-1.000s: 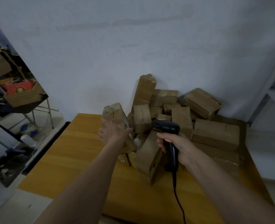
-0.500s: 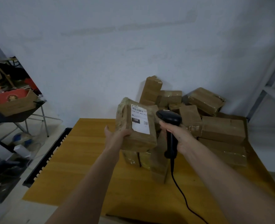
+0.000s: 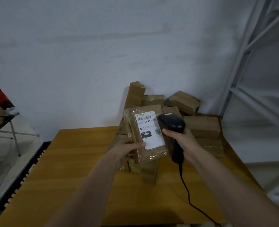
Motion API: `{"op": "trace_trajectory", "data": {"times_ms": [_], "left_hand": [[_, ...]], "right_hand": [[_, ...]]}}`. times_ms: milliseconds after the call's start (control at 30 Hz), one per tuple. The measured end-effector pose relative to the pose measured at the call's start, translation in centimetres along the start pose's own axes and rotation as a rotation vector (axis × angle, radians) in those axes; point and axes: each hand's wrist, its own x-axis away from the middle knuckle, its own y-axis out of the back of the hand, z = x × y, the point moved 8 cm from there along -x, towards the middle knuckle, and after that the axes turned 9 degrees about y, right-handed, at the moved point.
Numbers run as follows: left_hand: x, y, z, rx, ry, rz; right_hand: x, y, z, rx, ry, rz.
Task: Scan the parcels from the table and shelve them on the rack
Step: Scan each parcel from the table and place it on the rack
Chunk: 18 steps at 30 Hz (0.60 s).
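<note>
My left hand grips a brown taped parcel by its lower left edge, thumb on the front. The parcel is held upright above the wooden table, its white label with barcode and "15H" facing me. My right hand grips a black corded barcode scanner by the handle, its head right beside the label's upper right corner. Behind both lies a pile of several brown parcels against the wall.
A grey metal rack stands to the right of the table. A black strip runs along the table's left edge. At far left a folding stand carries a cardboard box. The scanner's cable trails over the table's front.
My left hand has lifted the parcel off the pile and turned its label toward me. My right hand has brought the scanner up beside the label. The view has shifted right toward the rack.
</note>
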Motion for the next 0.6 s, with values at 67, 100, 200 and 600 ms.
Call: {"op": "trace_trajectory", "data": {"times_ms": [67, 100, 200, 600], "left_hand": [[-0.3, -0.4, 0.3, 0.045, 0.029, -0.017], [-0.4, -0.8, 0.4, 0.054, 0.034, 0.0], [-0.3, -1.9, 0.5, 0.091, 0.033, 0.075], [0.8, -1.5, -2.6, 0.184, -0.114, -0.05]], "right_hand": [[0.5, 0.7, -0.2, 0.023, 0.001, -0.004], [0.7, 1.0, -0.3, 0.033, 0.003, -0.005], [1.1, 1.6, -0.4, 0.052, 0.009, -0.009], [1.4, 1.2, 2.5, 0.178, 0.137, 0.0]]}}
